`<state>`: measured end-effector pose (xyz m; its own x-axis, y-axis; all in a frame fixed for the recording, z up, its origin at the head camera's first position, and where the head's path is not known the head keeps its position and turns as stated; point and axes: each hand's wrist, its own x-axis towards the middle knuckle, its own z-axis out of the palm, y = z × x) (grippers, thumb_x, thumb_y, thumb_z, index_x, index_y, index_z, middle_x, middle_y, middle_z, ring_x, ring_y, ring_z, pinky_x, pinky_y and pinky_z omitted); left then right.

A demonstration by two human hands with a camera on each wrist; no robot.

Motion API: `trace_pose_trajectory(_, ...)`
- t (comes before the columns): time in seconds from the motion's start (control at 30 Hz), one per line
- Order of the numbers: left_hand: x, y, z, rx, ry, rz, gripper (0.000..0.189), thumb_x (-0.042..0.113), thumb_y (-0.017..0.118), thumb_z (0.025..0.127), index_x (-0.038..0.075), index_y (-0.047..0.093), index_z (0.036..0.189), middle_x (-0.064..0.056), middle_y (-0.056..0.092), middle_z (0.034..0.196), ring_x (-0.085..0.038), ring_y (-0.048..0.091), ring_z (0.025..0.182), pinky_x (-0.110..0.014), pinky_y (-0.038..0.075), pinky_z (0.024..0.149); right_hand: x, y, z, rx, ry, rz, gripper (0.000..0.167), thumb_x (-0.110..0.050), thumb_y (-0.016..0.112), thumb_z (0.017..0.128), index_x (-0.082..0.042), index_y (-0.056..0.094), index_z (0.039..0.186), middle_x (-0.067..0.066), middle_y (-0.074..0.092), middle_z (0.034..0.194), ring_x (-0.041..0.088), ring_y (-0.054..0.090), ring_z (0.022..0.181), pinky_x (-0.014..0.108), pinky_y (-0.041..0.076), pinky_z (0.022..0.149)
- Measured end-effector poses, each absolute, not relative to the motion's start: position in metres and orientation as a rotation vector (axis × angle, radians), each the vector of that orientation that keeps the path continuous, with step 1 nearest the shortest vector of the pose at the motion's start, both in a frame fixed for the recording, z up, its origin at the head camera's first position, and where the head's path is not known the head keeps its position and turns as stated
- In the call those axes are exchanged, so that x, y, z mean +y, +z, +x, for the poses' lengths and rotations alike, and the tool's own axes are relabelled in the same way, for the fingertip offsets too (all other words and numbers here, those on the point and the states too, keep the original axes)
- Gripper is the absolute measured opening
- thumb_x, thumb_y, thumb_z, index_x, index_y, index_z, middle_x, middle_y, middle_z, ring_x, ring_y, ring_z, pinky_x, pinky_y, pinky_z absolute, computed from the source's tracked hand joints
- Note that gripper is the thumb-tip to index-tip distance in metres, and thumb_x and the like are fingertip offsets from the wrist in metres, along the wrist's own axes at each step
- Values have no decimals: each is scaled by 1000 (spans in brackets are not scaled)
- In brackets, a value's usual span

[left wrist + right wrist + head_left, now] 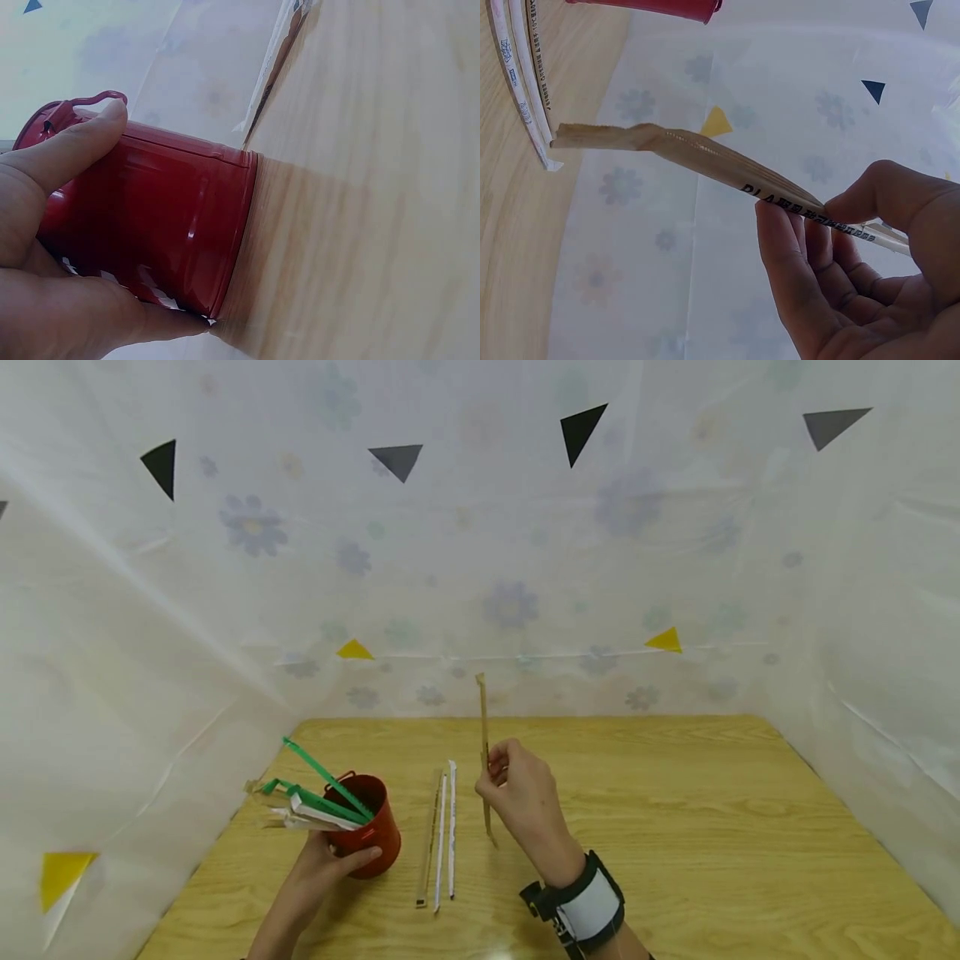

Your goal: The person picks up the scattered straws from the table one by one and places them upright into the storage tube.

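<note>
A small red metal bucket point(388, 837) with little side handles leans slightly left in my left hand point(318, 868), thumb across its side and fingers around it. Out of its mouth stick green straws point(318, 770) and several paper-wrapped straws point(315, 814) in white and brown. My right hand point(525, 789) pinches a brown paper-wrapped straw point(483, 718) between thumb and fingertips, holding it upright over the table. Dark print runs along this wrapper point(712, 161) in the right wrist view. Between the hands lie a brown wrapped straw point(429, 835) and two white wrapped straws point(452, 831), side by side.
Everything stands on a wood-grain table point(712, 827). White flower-print sheeting point(465, 552) hangs behind it and along both sides, with black, grey and yellow triangles stuck on. A black and white wrist strap point(588, 906) is on the right forearm.
</note>
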<state>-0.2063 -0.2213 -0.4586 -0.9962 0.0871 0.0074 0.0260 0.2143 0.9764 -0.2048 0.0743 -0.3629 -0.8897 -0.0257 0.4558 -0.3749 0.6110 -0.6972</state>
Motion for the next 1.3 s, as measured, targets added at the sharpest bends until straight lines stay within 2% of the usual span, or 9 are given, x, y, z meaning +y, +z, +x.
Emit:
trace_pose_trajectory(0.17,-221,-460,-206,2412,1939,107,97,14,84,85,18,21,159,-10,35,158,-30,36,143,-45,36,111,73,-364,-204,-2428,1205,323,17,2,69,87,-6,62,100,2,63,84,13,63,75,24,53,63)
trace_pose_trajectory(0.43,-220,-456,-209,2410,1939,141,97,11,82,86,16,19,160,-13,32,160,-32,31,146,-55,28,115,61,-362,-198,-2346,1213,415,18,0,69,88,-8,62,101,-1,64,86,13,63,77,21,54,63)
trace_pose_trajectory(0.87,-224,-458,-207,2454,1911,137,93,11,82,86,14,23,158,-13,37,158,-30,37,142,-50,35,112,19,-375,-189,-2208,1331,667,21,3,68,90,-9,60,106,2,63,93,11,65,85,15,55,69)
trace_pose_trajectory(1.3,-226,-455,-204,2447,1898,126,92,16,83,87,15,23,157,-13,36,158,-33,35,144,-56,30,116,-16,-368,-203,-2074,1238,829,23,3,69,91,-6,59,110,5,63,98,13,66,89,17,56,77)
